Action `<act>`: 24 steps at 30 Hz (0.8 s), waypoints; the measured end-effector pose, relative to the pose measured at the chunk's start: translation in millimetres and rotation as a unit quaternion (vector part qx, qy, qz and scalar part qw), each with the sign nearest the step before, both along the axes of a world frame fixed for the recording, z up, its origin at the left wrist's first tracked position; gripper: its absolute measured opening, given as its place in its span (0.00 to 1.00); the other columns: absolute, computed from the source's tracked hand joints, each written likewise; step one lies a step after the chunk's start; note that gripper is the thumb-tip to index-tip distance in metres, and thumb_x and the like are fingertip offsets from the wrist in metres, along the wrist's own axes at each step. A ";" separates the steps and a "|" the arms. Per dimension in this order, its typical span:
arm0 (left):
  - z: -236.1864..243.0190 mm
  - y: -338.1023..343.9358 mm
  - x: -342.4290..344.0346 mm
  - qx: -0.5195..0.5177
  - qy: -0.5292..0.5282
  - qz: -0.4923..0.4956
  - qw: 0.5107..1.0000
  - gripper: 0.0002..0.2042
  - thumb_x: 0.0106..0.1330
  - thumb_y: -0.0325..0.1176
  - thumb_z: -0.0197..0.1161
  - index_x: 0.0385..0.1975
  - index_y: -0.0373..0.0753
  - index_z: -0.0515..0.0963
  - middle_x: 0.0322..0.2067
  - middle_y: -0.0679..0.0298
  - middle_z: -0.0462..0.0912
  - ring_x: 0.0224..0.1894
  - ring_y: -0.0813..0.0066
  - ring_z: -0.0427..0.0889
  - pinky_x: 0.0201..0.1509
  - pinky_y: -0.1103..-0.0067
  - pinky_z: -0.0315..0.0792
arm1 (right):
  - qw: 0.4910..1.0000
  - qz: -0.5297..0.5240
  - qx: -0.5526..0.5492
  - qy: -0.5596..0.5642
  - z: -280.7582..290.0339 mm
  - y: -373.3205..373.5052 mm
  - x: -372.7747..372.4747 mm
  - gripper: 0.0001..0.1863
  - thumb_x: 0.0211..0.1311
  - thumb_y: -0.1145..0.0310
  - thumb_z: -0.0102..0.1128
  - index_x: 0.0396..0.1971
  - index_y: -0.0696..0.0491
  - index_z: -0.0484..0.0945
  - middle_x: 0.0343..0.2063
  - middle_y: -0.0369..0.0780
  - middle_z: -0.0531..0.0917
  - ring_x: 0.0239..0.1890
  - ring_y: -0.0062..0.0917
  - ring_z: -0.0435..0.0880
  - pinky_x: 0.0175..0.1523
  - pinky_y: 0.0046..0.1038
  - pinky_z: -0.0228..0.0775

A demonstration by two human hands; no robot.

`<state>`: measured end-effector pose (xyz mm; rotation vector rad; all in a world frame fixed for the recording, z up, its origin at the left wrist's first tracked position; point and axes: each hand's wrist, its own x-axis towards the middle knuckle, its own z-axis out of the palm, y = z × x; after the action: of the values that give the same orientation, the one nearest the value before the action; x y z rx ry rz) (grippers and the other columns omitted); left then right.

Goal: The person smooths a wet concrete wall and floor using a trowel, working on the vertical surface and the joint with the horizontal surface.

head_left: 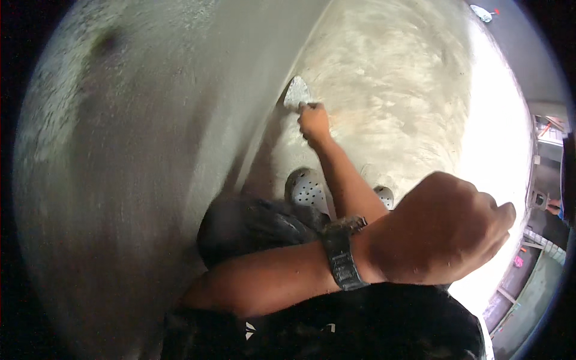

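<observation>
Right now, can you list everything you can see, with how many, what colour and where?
Trowel: one, whitish grey, upper centre, by the seam
Floor: one, mottled pale grey, upper centre
Plastered surface: one, grey, left side
Red-tipped object: one, white and red, top right, kind unclear
Pink item: one, pink, right edge, too small to identify
Blurred clutter: count unclear, mixed colours, right edge
Clogs: two, grey with holes, centre
Wristwatch: one, dark, left wrist
Shirt: one, black, bottom
Left hand: one, bare, right of centre, fingers curled
Right hand: one, bare, upper centre, holding the trowel
</observation>
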<state>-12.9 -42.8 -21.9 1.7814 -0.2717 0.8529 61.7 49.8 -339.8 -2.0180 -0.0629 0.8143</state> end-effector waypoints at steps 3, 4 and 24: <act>17.8 7.4 2.3 -0.044 -0.016 -0.010 0.999 0.08 0.65 0.33 0.62 0.28 0.36 0.76 0.15 0.60 0.74 0.18 0.58 0.78 0.27 0.64 0.71 | 0.989 0.129 -0.043 -0.065 -0.7 13.7 61.1 0.18 0.64 0.60 0.57 0.26 0.62 0.80 0.19 0.50 0.83 0.21 0.40 0.85 0.29 0.39 0.76; 27.5 21.3 7.5 -0.040 0.008 0.003 0.999 0.08 0.65 0.33 0.62 0.29 0.35 0.76 0.15 0.59 0.75 0.18 0.58 0.78 0.28 0.64 0.72 | 0.991 0.128 -0.025 -0.021 7.7 30.9 51.9 0.17 0.63 0.61 0.56 0.24 0.61 0.79 0.18 0.48 0.82 0.19 0.38 0.83 0.28 0.39 0.74; 2.7 18.9 14.4 -0.074 0.018 0.005 0.997 0.08 0.64 0.33 0.64 0.28 0.38 0.73 0.16 0.58 0.76 0.21 0.60 0.80 0.27 0.67 0.72 | 0.908 0.279 -0.108 -0.295 -18.4 63.0 134.7 0.08 0.55 0.69 0.63 0.20 0.56 0.80 0.22 0.46 0.83 0.22 0.34 0.83 0.28 0.37 0.73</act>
<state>1.5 -23.9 -19.3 1.6593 -0.1706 0.8259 196.4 112.8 -358.2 -2.4342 -0.9702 0.5233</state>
